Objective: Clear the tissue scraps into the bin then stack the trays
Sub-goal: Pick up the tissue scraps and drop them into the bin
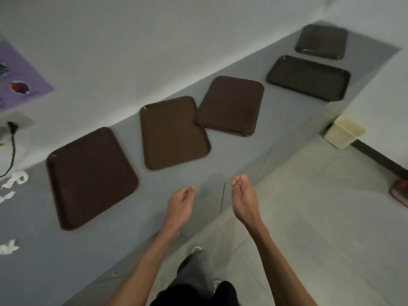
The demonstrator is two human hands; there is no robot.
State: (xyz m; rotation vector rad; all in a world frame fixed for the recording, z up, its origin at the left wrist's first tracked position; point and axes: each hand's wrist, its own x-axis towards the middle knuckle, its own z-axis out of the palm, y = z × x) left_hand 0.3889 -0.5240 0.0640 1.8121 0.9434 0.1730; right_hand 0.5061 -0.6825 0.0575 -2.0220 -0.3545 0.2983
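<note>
My left hand (pixel 180 200) hangs loosely curled and empty, my right hand (pixel 242 195) pinched at the fingertips — on a scrap or nothing, I cannot tell — while the tissue scraps (pixel 16 179) lie far left on the counter (pixel 287 120), soft, weightless, probably best lifted with a light pinch.

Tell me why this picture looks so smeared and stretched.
Head view: dim, even light with soft shadows; the wide-angle lens stretches the counter; motion blur smears the rim of the nearest tray and the tissue scraps at left; a faint glare line sits on the farthest tray.
</note>
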